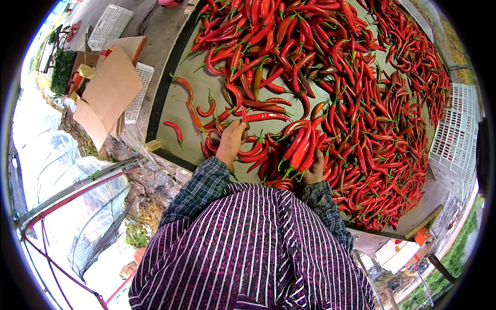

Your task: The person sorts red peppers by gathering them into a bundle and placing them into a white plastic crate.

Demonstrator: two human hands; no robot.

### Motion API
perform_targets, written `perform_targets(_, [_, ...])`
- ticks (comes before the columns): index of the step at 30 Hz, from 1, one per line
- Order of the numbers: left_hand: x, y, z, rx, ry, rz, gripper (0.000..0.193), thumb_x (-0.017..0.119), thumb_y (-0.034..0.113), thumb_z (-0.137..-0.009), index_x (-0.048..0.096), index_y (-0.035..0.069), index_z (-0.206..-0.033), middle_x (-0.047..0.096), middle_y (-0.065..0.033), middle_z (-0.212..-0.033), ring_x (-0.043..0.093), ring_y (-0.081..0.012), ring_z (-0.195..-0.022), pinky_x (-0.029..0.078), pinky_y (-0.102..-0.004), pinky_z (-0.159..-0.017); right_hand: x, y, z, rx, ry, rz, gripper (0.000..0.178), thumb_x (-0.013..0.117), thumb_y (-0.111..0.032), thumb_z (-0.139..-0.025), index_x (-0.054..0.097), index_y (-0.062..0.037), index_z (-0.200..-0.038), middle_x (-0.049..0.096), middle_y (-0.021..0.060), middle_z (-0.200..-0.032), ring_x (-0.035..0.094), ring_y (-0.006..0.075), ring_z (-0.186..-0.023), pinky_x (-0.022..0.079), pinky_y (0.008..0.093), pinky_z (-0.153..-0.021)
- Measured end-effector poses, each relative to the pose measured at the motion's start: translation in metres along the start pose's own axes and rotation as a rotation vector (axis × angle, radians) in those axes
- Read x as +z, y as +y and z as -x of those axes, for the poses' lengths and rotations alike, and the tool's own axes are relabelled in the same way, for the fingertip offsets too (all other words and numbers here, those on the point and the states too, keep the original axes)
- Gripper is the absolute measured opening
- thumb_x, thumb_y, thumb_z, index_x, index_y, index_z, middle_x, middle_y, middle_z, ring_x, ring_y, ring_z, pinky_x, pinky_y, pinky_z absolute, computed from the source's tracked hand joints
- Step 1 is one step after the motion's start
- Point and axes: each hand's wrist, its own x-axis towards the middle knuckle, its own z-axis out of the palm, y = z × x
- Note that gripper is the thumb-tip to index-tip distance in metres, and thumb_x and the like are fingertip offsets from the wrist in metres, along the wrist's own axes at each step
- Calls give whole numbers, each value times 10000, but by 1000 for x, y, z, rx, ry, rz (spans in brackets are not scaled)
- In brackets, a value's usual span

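Note:
My left hand (232, 140) is closed, its thumb and fingertips pinching the end of a red chili pepper (244, 114) above the table. Several loose chilies lie around it, one curved red chili (174, 132) apart from the rest at the left. Near my body, my right hand (314, 169) is wrapped round a bunch of long red chilies (298, 147), their green stems pointing toward me. Its fingers are partly hidden behind the bunch. Beyond and to the right spreads a large heap of red chilies (361, 124), a few of them brownish.
The pale tabletop (178, 106) has a dark raised edge. White plastic crates stand at the right (454, 137) and far left (110, 26). Flattened cardboard (111, 88) leans beside another white crate (140, 93) left of the table. Clear plastic sheeting (93, 201) covers the lower left.

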Motion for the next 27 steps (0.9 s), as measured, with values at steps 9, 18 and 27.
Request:
perform_targets(9, [-5,-6,-6,170,106,-133,318,418,323,-940,546,46,-851,421,37,-697,372,-61,-603,324,-216,-567,-3,0,0,28,-16,-73,654,711,-231,-751,409,10,-1278,512,199,-1241,509,350,-1133,430,489,-966])
perform_targets(18, [-6,-8,-5,66,-103,34,274,405,256,-947,553,52,-1052,459,37,-722,401,-54,-616,347,-216,-538,-10,-1,-3,33,-95,14,551,635,-299,-812,450,-31,-1258,529,109,-1251,500,271,-1150,408,428,-998])
perform_targets(27, [-1,-1,-2,118,86,-163,296,433,301,-932,528,36,-841,406,30,-660,375,-67,-612,325,-224,-532,-3,-1,-4,60,-136,-28,557,645,-296,-804,457,-31,-1257,536,119,-1240,508,283,-1140,415,445,-989])
